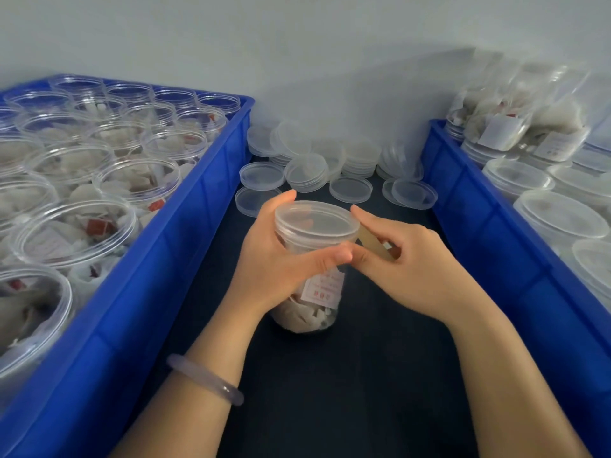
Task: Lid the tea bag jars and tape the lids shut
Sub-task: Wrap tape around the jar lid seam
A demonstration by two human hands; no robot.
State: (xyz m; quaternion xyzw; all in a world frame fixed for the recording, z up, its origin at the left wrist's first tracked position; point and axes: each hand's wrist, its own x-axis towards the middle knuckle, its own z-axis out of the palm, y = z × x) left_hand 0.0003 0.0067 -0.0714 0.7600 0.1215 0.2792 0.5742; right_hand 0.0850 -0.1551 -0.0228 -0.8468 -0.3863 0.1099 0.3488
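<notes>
A clear plastic jar [309, 312] of tea bags stands on the dark table between two blue crates. A clear lid [315, 219] sits on its top. My left hand [274, 259] wraps the jar's upper left side, thumb across the front under the lid rim. My right hand [410, 266] is at the jar's right side, fingertips touching the lid edge, pinching a strip of pale tape [375, 243] that runs from the lid rim into the hand. The tape roll is mostly hidden inside my right hand.
A blue crate [185, 233] on the left holds several open jars of tea bags. A blue crate [469, 206] on the right holds several lidded jars. Loose clear lids [330, 160] lie piled against the wall behind the jar. Bare dark tabletop [347, 391] lies in front.
</notes>
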